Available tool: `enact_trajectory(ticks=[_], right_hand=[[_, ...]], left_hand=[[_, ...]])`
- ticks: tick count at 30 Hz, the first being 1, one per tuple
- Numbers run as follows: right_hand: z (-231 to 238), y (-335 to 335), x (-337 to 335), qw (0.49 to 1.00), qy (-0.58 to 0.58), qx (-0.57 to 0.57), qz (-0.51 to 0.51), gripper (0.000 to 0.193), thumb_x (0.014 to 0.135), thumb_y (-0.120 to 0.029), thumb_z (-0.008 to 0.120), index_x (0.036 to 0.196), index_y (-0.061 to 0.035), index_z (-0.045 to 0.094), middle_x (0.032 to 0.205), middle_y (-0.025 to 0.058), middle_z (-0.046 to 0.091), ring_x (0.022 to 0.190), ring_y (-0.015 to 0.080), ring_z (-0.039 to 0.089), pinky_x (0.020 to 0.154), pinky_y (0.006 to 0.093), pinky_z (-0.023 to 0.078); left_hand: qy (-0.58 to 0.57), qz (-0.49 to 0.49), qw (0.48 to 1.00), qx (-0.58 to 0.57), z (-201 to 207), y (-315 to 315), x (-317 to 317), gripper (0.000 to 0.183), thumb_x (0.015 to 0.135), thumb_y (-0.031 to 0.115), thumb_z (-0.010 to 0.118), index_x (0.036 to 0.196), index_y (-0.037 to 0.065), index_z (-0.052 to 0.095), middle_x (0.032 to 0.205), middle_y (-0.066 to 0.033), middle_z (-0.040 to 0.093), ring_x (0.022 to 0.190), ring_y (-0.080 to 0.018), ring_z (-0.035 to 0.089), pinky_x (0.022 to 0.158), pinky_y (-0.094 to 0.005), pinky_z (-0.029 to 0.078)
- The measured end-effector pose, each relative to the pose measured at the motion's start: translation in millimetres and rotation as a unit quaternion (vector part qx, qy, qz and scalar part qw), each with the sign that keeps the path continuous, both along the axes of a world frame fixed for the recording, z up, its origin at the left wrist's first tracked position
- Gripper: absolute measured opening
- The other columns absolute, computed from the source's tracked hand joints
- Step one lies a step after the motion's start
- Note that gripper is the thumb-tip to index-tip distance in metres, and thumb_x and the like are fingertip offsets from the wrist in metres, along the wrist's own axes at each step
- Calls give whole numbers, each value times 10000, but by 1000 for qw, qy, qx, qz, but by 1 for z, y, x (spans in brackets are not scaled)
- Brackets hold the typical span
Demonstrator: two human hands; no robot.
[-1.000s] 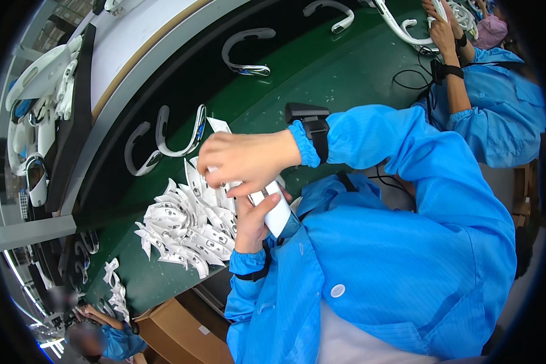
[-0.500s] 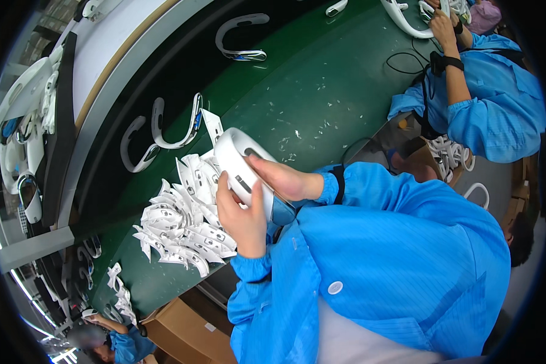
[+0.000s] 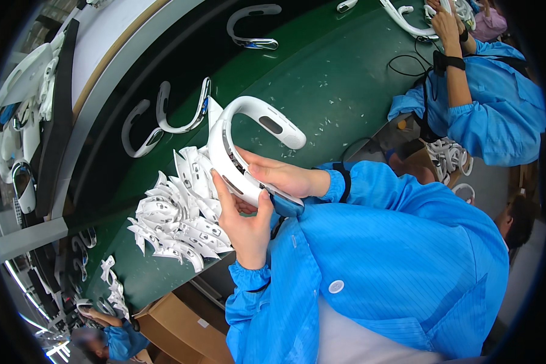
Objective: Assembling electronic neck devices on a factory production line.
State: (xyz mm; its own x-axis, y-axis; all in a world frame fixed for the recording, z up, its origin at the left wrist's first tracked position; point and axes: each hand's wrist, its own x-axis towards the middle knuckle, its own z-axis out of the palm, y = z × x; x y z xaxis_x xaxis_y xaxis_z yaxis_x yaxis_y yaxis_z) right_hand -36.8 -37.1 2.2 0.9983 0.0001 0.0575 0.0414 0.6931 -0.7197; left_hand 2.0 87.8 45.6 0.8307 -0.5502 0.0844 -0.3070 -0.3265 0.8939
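Both hands hold a white C-shaped neckband device (image 3: 223, 159), its curved end arching up and to the right over the table. A dark oval inset marks that end, and its lower end has a blue-grey face. My left hand (image 3: 244, 227) is closed around the lower outer side, thumb and forefinger along the edge. My right hand (image 3: 285, 177) grips the inner side, thumb resting on the shell. Just left of the device lies a heap of white curved paper-like pieces (image 3: 179, 215) with dark printed marks.
More C-shaped neckbands (image 3: 185, 126) lie along the dark strip beyond the green table (image 3: 321, 97). Small white scraps dot the green surface. A co-worker in a blue sleeve (image 3: 491, 127) works at right, another person at lower left. A cardboard box (image 3: 185, 330) stands below the table edge.
The neckband has turned in my hands, so its far curved end now shows in full, reaching right. Both hands stay on it.
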Motion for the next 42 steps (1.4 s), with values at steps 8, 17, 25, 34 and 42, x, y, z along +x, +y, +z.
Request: enact_trajectory(ticks=[8, 17, 25, 34, 42], right_hand=[[9, 2, -4, 994, 31, -97, -29, 637, 971, -344, 307, 1424, -55, -35, 1466, 99, 133, 1331, 183, 154, 1076, 291, 170], [-1, 1, -5, 908, 31, -416, 16, 639, 887, -186, 483, 1372, -8, 107, 1002, 195, 576, 835, 290, 608, 713, 372, 472], [-14, 11, -3, 916, -28, -371, 150, 495, 918, -252, 431, 1284, 32, 256, 976, 174, 552, 794, 290, 593, 711, 334, 485], [10, 9, 3, 880, -14, -441, 174, 471, 965, -374, 304, 1173, 45, 352, 994, 148, 513, 847, 213, 526, 780, 317, 434], [-10, 3, -10, 916, 12, -287, 280, 438, 971, -361, 313, 1206, 8, 327, 1054, 109, 483, 948, 203, 492, 830, 288, 415]], left_hand=[[-41, -19, 993, 112, 12, 0, 0, 732, 766, 105, 641, 1373, -19, 251, 585, -63, 511, 498, -98, 479, 471, -220, 387], [213, -4, 976, -34, -27, 17, 73, 505, 949, 361, 362, 1353, 59, 343, 858, -147, 539, 701, -217, 563, 609, -295, 454], [486, 68, 846, -209, -27, -5, 87, 495, 953, 471, 242, 1176, 66, 420, 619, -75, 502, 434, -160, 451, 411, -293, 395], [365, 104, 901, -209, -3, -18, 71, 209, 935, 231, 390, 1035, 47, 393, 535, -105, 501, 362, -139, 418, 339, -266, 342], [462, 2, 860, -215, -13, -1, 99, 261, 927, 288, 422, 1031, 49, 406, 535, -89, 482, 379, -155, 441, 337, -266, 371]])
